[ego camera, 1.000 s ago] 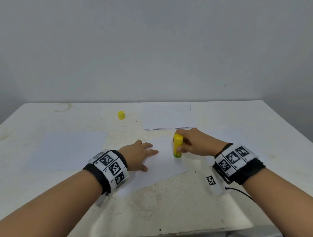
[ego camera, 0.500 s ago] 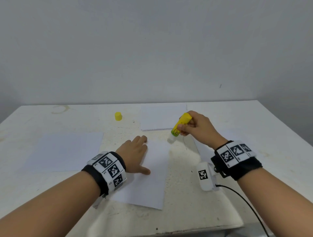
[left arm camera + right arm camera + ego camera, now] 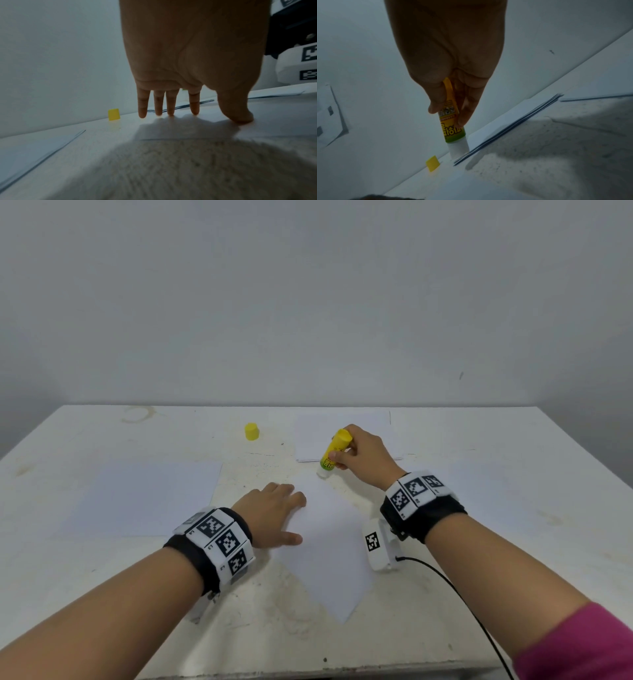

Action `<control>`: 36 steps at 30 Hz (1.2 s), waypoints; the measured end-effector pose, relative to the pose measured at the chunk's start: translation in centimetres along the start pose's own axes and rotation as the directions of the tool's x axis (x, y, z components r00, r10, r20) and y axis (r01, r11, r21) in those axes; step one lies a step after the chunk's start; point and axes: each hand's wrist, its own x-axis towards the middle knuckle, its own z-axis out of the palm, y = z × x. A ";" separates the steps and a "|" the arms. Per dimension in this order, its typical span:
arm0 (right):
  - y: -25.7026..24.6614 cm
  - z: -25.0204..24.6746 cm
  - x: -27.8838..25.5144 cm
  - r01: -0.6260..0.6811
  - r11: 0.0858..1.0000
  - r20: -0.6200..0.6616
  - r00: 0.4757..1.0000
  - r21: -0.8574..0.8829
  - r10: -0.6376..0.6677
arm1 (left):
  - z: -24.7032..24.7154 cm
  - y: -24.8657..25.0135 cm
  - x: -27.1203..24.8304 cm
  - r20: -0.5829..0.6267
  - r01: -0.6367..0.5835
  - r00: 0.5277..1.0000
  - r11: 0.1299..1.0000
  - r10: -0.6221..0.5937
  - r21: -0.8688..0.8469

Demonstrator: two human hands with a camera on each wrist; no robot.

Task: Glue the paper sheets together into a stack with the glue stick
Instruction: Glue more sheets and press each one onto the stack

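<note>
A white paper sheet (image 3: 330, 546) lies turned diagonally in the middle of the table. My left hand (image 3: 274, 513) rests flat on its left part, fingers (image 3: 193, 106) straight and spread. My right hand (image 3: 359, 457) grips the yellow glue stick (image 3: 334, 451), tilted, with its white tip (image 3: 458, 148) down at the sheet's far corner. A stack of white sheets (image 3: 346, 436) lies just behind the stick. Another sheet (image 3: 147, 496) lies at the left. The yellow cap (image 3: 251, 431) stands alone at the back.
The white table (image 3: 513, 508) is stained and ends at a grey wall. A further sheet (image 3: 479, 484) lies to the right under my right wrist. A black cable (image 3: 462, 594) runs from the right wrist camera toward the table's front edge.
The sheet under my left hand has been turned from lying flat across to pointing diagonally toward me. My right hand moved the glue stick from the sheet's middle to its far corner.
</note>
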 end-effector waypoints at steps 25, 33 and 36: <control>2.1 -6.5 -5.1 0.222 0.890 0.461 0.887 -0.398 -0.015 | 0.0 -2.5 1.3 -0.023 0.003 1.000 0.995 -0.006 -0.103; 2.9 -8.9 -6.2 0.201 0.888 0.515 0.856 -0.412 0.045 | 0.0 -3.4 0.7 0.092 -0.005 0.996 0.997 0.012 -0.082; 2.3 -9.8 -5.9 0.073 0.983 0.400 0.917 -0.168 0.000 | -0.3 -3.5 0.2 0.105 -0.010 0.994 1.000 0.012 -0.022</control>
